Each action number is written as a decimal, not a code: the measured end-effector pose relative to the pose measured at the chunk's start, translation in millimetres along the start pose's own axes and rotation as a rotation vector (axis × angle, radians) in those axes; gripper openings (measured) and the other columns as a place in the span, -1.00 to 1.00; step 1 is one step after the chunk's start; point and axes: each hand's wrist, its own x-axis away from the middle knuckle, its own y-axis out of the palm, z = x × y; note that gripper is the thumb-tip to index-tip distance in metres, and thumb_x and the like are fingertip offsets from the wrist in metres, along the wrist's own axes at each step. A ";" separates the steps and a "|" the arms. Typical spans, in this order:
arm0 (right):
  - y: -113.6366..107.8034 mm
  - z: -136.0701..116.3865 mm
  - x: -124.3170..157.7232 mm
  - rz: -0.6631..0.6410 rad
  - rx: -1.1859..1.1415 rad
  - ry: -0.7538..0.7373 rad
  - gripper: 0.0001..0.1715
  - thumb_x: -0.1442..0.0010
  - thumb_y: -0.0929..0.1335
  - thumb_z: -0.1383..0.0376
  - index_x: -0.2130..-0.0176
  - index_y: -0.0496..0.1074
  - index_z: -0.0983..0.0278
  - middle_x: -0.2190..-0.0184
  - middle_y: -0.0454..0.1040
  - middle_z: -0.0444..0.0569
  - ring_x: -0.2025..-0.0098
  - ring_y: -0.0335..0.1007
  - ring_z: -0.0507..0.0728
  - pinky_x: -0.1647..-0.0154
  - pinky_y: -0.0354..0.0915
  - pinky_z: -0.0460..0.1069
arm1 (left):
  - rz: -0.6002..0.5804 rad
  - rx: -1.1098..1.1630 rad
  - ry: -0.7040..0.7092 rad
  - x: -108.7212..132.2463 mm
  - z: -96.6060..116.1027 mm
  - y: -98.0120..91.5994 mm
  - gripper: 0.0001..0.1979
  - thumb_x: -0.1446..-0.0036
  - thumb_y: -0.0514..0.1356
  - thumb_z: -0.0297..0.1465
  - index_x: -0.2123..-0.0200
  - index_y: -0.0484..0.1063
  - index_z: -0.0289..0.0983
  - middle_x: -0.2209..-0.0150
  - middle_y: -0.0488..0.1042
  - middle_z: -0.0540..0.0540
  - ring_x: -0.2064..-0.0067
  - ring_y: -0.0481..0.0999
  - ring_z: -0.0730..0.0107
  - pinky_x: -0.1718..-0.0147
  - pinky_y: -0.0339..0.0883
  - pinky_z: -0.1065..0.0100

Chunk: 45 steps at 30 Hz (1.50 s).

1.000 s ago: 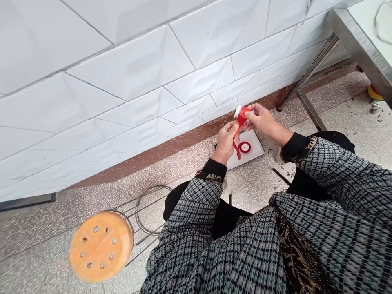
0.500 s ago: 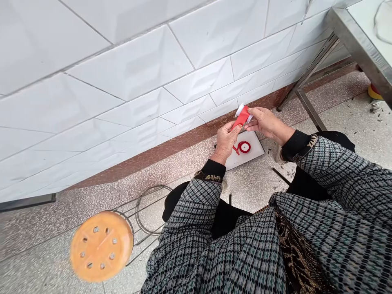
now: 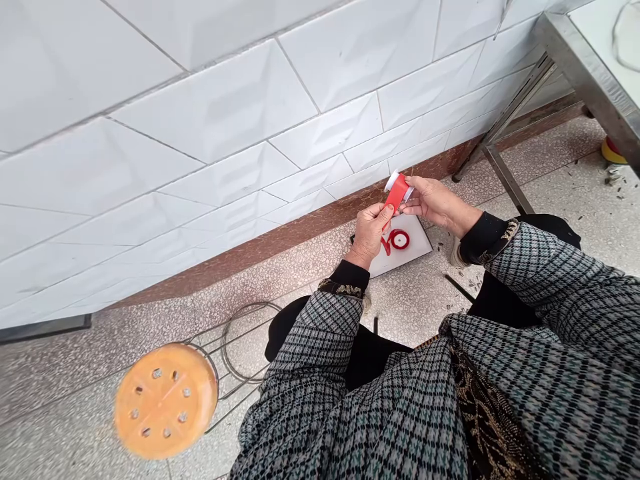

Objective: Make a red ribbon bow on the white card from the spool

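Up in front of me, a white spool (image 3: 392,180) carries red ribbon (image 3: 397,192). My right hand (image 3: 434,201) grips the spool by its right-hand flange, thumb on top and fingers below. A stretch of the ribbon runs down to my left hand (image 3: 370,232), which pinches it between thumb and fingers. Beneath my hands lies a white board or box lid (image 3: 416,253) on the floor. A second roll of red ribbon (image 3: 399,239) rests flat on it, with a loose red strip beside it, partly hidden by my left hand.
An orange round-topped stool (image 3: 163,400) with wire legs lies tipped over on the left. A metal-framed table (image 3: 575,53) stands at the right. White wall tiles (image 3: 225,113) run along the front. Small dark bits litter the speckled floor, and a red-yellow object (image 3: 611,152) sits under the table.
My left hand has shifted very slightly to the right with the ribbon. The loose red strip on the board hangs or lies a little differently. Otherwise little has moved.
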 end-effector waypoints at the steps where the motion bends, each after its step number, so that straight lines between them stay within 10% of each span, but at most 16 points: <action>1: -0.5 0.1 -0.6 0.006 0.004 -0.004 -0.75 -0.54 0.26 0.33 0.21 0.44 0.32 0.49 0.59 -0.01 0.54 0.53 0.04 0.47 0.52 -0.15 | -0.004 0.002 0.004 0.7 0.8 0.1 -0.43 -0.01 0.43 0.15 0.48 0.49 -0.28 0.72 0.14 0.14 0.66 0.05 0.63 0.61 -0.10 0.43; 14: -1.1 -1.0 2.8 -0.108 -0.081 0.127 -0.74 -0.54 0.27 0.35 0.21 0.46 0.29 0.43 0.60 -0.01 0.52 0.50 0.01 0.45 0.51 -0.17 | 0.019 -0.033 -0.080 -0.8 5.7 0.5 -0.48 0.01 0.48 0.04 0.52 0.44 -0.29 0.69 0.13 0.15 0.65 -0.02 0.67 0.64 -0.17 0.45; 22: -1.5 -0.9 3.4 -0.167 -0.182 0.216 -0.72 -0.56 0.21 0.31 0.17 0.42 0.31 0.46 0.54 -0.06 0.57 0.44 -0.02 0.53 0.47 -0.22 | 0.062 0.099 -0.087 -3.7 1.7 1.5 -0.49 -0.03 0.53 -0.16 0.01 0.53 -0.20 0.59 0.31 0.16 0.65 0.03 0.66 0.66 -0.12 0.44; 34: 1.9 -1.5 13.6 -0.290 -0.103 0.329 -0.67 -0.52 0.25 0.18 0.17 0.47 0.34 0.49 0.51 -0.04 0.62 0.35 -0.03 0.66 0.39 -0.23 | -0.140 0.248 -0.141 0.9 5.1 -0.2 -0.35 0.23 0.57 0.10 0.32 0.42 -0.24 0.62 0.27 0.17 0.72 0.00 0.72 0.72 -0.17 0.43; 45: 10.1 14.2 15.0 -0.007 0.218 -0.072 -0.79 -0.44 0.45 0.31 0.20 0.33 0.22 0.46 0.51 -0.15 0.50 0.52 0.01 0.50 0.50 -0.15 | 0.036 0.212 -0.096 -0.2 4.4 9.8 -0.42 0.16 0.57 0.04 0.33 0.43 -0.23 0.67 0.17 0.22 0.70 -0.02 0.70 0.71 -0.17 0.45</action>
